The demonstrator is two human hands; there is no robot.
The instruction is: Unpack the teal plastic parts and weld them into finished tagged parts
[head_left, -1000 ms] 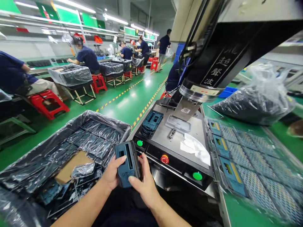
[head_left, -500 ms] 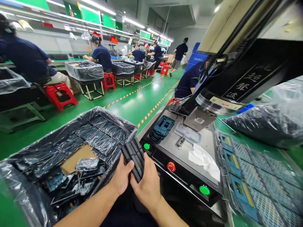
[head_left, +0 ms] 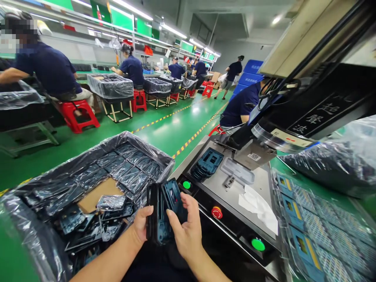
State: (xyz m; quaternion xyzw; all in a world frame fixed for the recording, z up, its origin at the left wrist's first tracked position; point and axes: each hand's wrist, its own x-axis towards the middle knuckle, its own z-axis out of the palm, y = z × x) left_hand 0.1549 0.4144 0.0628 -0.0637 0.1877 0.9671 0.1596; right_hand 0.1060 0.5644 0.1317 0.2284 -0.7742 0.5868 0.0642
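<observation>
Both my hands hold a dark blue plastic casing (head_left: 166, 213) in front of me, turned edge-on, with a rectangular window showing on its right face. My left hand (head_left: 141, 225) grips its lower left side, and my right hand (head_left: 186, 229) presses against its right side. To my left lies a bin lined with black plastic (head_left: 96, 164), filled with wrapped casings. To my right stands an ultrasonic welding machine with a steel base plate (head_left: 249, 192), and a small stack of casings (head_left: 207, 164) rests on that plate.
A tray of blue parts on mesh (head_left: 305, 239) lies at right, beside a bulging plastic bag (head_left: 329, 164). The welder's head (head_left: 282, 135) overhangs the plate. Seated co-workers (head_left: 132, 70) line the green floor behind, with red stools and lined bins.
The casing has turned in my hands, from its ribbed back to an edge-on view showing its window face. The whole view has shifted slightly as my head moved.
</observation>
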